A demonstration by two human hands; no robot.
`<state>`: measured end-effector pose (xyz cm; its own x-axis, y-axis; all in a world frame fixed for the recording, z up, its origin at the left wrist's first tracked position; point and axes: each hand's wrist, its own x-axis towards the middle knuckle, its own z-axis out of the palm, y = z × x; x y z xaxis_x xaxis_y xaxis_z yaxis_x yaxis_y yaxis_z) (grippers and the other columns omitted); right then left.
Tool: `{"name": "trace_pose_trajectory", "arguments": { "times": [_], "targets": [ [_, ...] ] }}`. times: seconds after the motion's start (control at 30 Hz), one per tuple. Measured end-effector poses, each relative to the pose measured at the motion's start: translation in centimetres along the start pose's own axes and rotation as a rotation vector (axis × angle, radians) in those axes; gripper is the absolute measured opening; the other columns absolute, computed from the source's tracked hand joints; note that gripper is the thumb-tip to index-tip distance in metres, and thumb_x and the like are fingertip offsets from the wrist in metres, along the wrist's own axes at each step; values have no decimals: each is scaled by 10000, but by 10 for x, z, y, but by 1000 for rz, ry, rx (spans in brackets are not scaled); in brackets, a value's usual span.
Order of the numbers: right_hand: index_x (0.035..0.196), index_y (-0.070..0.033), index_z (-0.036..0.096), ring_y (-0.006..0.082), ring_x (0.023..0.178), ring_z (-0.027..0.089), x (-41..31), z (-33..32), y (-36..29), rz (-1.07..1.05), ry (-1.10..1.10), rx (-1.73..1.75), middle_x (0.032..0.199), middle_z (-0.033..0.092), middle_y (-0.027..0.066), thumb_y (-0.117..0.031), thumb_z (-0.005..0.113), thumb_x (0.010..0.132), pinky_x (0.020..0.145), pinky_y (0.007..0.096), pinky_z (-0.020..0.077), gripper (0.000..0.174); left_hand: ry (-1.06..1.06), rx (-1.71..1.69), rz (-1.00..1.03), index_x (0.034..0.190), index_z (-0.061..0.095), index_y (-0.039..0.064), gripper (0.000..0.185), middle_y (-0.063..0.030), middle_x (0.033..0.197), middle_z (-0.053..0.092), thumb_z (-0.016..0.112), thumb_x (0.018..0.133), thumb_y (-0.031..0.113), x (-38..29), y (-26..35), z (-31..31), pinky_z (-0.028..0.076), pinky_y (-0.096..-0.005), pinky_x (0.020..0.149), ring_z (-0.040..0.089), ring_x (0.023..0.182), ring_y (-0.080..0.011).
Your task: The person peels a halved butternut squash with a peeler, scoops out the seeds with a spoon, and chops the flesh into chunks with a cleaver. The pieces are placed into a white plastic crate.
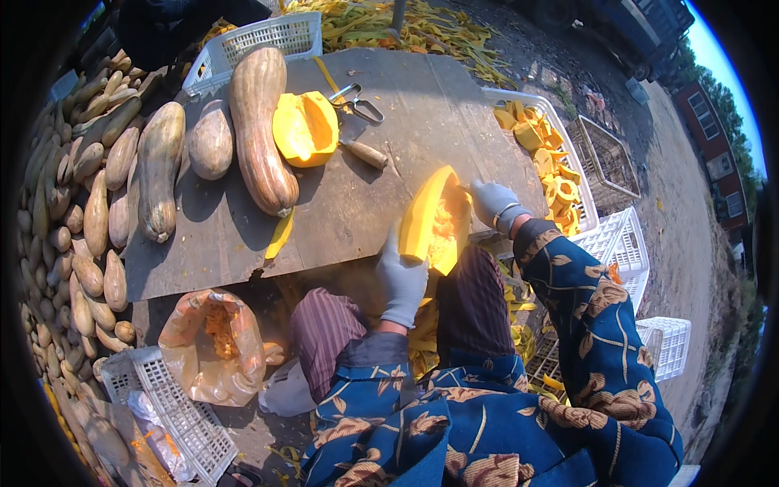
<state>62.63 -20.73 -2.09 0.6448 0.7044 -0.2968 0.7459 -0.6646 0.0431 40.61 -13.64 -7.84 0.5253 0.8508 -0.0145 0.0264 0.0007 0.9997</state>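
My left hand (401, 277), in a grey glove, grips the lower left side of a peeled, cut-open squash piece (425, 213) with stringy orange pulp in its hollow. At the squash's upper right edge is my gloved right hand (496, 204), its fingers curled round something mostly hidden, perhaps a small tool. On the board (365, 213) lie a peeled squash half (306, 129), a long unpeeled squash (258, 128), two metal peelers (356, 103) and a knife with a wooden handle (367, 154). A strip of peel (280, 234) rests near the board's front edge.
Cut squash pieces fill a white crate (584, 182) on the right. A plastic bag (213, 365) with pulp stands at lower left beside a white crate (176, 402). Unpeeled squashes (88, 277) are heaped at left. Peelings (420, 30) lie beyond the board.
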Motion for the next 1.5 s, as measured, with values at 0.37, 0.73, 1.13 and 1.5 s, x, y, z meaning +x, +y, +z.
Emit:
{"name": "trace_pose_trajectory", "arguments": {
  "times": [0.37, 0.73, 1.13, 1.5],
  "targets": [
    [983, -6, 709, 366, 966, 670, 7, 2, -13, -88, -243, -46, 987, 682, 236, -125, 576, 827, 801, 405, 544, 237, 2, 17, 23, 1310, 534, 5, 642, -190, 1140, 655, 761, 710, -13, 1, -1, 1, 517, -352, 911, 646, 1048, -303],
    [1012, -3, 650, 401, 906, 665, -21, -8, -24, -289, -162, 65, 937, 683, 235, -162, 519, 873, 773, 445, 531, 249, -17, 47, 1, 1366, 488, 45, 681, -151, 1213, 632, 726, 742, -93, 0, 4, -5, 507, -333, 948, 637, 1086, -252],
    [1004, -9, 601, 396, 890, 675, 10, -5, -14, -60, 67, -1, 916, 682, 236, -125, 501, 900, 742, 456, 540, 185, 13, 35, 7, 1326, 525, 38, 651, -166, 1144, 656, 747, 719, -41, 0, 0, -3, 518, -347, 909, 652, 1040, -280],
    [1059, 8, 670, 359, 993, 667, 13, 13, -29, -50, -147, 2, 1048, 677, 228, -161, 536, 889, 829, 408, 542, 275, -4, 73, -4, 1358, 485, 15, 687, -165, 1187, 647, 755, 730, -59, 0, 2, -2, 515, -341, 938, 652, 1067, -251]
  ]
}}
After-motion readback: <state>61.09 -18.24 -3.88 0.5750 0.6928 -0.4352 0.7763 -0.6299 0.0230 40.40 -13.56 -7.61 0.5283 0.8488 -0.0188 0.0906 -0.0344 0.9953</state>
